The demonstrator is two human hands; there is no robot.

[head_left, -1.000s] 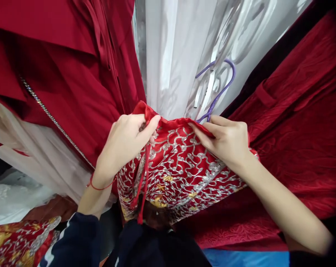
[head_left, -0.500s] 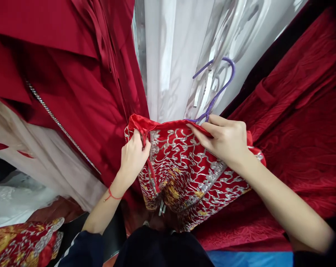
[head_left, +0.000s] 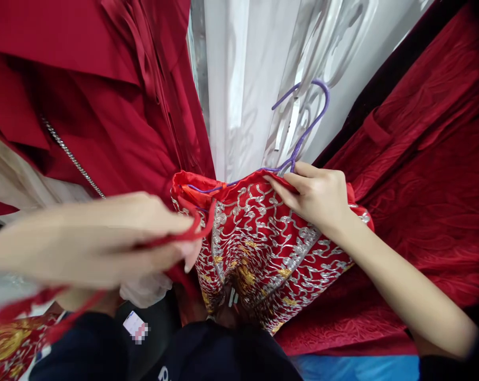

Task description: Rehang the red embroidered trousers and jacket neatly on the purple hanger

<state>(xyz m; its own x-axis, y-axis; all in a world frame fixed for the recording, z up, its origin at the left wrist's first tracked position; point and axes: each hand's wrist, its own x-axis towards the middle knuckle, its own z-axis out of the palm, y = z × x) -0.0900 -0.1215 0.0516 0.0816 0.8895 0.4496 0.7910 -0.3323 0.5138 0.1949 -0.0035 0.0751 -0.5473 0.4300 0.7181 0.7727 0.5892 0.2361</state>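
A red skirt-like garment (head_left: 263, 219) with silver and gold embroidery hangs in front of me, its satin waistband uppermost. My right hand (head_left: 321, 198) pinches that waistband at the base of the hook of a purple hanger (head_left: 309, 127). The hanger's left arm shows inside the open top of the garment. At the left, my left hand (head_left: 140, 235) is smeared by motion, with thumb and fingers closed on a red cord (head_left: 208, 222) at the garment's left edge. Another stretch of red cord trails blurred below that hand.
Dark red garments (head_left: 84, 106) hang on the left and a textured red one (head_left: 430, 201) on the right. White hangers (head_left: 330, 47) stand behind. Lower left, a white label (head_left: 134, 324) lies on a black surface, beside another embroidered red piece (head_left: 9, 344).
My left hand has left the waistband and moved left and toward me, drawing the red cord out. The waistband's left end has opened, baring the hanger's arm. My right hand stays nearly in place.
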